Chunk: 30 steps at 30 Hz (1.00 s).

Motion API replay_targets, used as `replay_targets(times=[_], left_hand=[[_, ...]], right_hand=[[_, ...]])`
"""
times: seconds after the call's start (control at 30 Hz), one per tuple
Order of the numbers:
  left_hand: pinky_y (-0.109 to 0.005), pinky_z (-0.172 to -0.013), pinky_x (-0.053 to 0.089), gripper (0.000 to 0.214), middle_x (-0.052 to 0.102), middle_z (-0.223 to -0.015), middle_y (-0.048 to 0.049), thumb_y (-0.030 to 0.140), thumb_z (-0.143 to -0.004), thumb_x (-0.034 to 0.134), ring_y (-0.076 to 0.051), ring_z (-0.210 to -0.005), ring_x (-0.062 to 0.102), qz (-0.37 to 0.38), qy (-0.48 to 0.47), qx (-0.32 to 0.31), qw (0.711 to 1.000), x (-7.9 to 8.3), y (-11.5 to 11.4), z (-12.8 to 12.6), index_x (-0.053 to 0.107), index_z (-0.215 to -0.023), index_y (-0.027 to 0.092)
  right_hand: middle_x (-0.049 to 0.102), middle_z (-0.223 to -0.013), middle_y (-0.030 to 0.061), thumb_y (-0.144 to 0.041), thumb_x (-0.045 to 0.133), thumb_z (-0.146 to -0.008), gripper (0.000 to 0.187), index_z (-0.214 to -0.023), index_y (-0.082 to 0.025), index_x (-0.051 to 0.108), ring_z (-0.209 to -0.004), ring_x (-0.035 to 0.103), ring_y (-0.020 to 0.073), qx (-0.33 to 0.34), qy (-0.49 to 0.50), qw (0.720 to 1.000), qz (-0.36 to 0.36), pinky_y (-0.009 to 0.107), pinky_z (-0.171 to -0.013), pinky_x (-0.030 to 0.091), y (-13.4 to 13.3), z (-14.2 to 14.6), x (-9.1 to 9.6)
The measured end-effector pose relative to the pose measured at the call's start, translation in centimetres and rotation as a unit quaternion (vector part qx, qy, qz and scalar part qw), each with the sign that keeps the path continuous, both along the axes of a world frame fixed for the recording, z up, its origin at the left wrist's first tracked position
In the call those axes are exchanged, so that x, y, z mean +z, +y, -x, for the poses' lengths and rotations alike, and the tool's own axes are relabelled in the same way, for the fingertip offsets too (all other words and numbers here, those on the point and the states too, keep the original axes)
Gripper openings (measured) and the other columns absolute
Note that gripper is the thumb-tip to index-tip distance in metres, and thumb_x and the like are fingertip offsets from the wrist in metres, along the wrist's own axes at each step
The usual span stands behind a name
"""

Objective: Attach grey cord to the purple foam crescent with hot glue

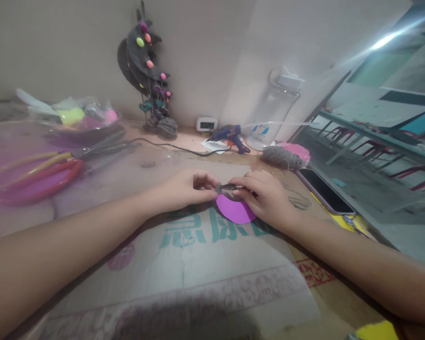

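My left hand (189, 189) is closed, its thumb and fingertips pinching the left end of a small dark grey piece (230, 190). From the other side my right hand (267, 193) is closed on the same piece, its fingers covering the right end. Blur hides what the piece is exactly. A purple paper disc (236, 211) sits directly below it, partly covered by the right hand's fingers. Both hands are over a printed sheet (198, 274) with green characters.
Large scissors (71, 174) with red and yellow handles lie left. Behind are a plastic-wrapped bowl (78, 127), a moon-shaped ornament (138, 61), a small clock (207, 124), a blue glue gun (230, 136) and a clear bottle (272, 113). Grey yarn (281, 157) and a phone (326, 191) are right.
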<state>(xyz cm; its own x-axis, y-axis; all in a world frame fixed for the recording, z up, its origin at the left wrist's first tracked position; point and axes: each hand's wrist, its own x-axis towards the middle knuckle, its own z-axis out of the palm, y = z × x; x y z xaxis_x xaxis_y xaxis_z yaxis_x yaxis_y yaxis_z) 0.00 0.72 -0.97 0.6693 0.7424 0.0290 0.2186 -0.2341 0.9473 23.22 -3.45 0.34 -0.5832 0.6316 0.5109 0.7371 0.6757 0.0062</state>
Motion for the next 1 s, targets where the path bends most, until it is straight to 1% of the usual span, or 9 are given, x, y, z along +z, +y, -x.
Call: replay_targets(times=[0.27, 0.47, 0.7, 1.0], left_hand=[[-0.022, -0.060, 0.041, 0.027, 0.065, -0.082, -0.0007, 0.036, -0.078, 0.064, -0.011, -0.068, 0.057, -0.001, -0.010, 0.001, 1.000, 0.13, -0.12, -0.02, 0.063, -0.098, 0.018], [-0.023, -0.059, 0.042, 0.028, 0.065, -0.081, -0.0018, 0.036, -0.077, 0.064, -0.012, -0.068, 0.057, -0.004, -0.007, 0.004, 1.000, 0.08, -0.06, -0.10, 0.062, -0.098, 0.017], [-0.023, -0.061, 0.043, 0.027, 0.064, -0.082, -0.0014, 0.033, -0.078, 0.063, -0.011, -0.069, 0.057, 0.006, -0.019, 0.005, 1.000, -0.12, 0.09, 0.01, 0.061, -0.099, 0.016], [-0.024, -0.062, 0.044, 0.027, 0.064, -0.082, -0.0010, 0.034, -0.077, 0.064, -0.011, -0.069, 0.058, 0.013, -0.019, 0.005, 1.000, 0.09, -0.05, -0.01, 0.061, -0.097, 0.017]], right_hand=[[0.061, -0.078, 0.0051, -0.036, 0.048, -0.094, 0.028, -0.106, -0.017, 0.064, -0.074, 0.055, 0.0177, 0.004, 0.027, 0.999, 0.020, 0.030, -0.068, 0.036, -0.08, -0.04, 0.09], [0.060, -0.075, 0.0044, -0.037, 0.047, -0.094, 0.028, -0.103, -0.017, 0.065, -0.073, 0.053, 0.0177, -0.002, 0.011, 1.000, 0.025, 0.030, -0.067, 0.035, -0.09, -0.06, 0.06], [0.061, -0.075, 0.0048, -0.035, 0.048, -0.095, 0.027, -0.101, -0.017, 0.067, -0.072, 0.053, 0.0172, 0.003, 0.005, 1.000, 0.006, 0.030, -0.066, 0.033, -0.11, 0.06, 0.12], [0.063, -0.075, 0.0047, -0.034, 0.047, -0.095, 0.027, -0.102, -0.017, 0.067, -0.071, 0.053, 0.0172, -0.001, -0.022, 1.000, -0.002, 0.031, -0.067, 0.032, -0.09, 0.19, 0.05]])
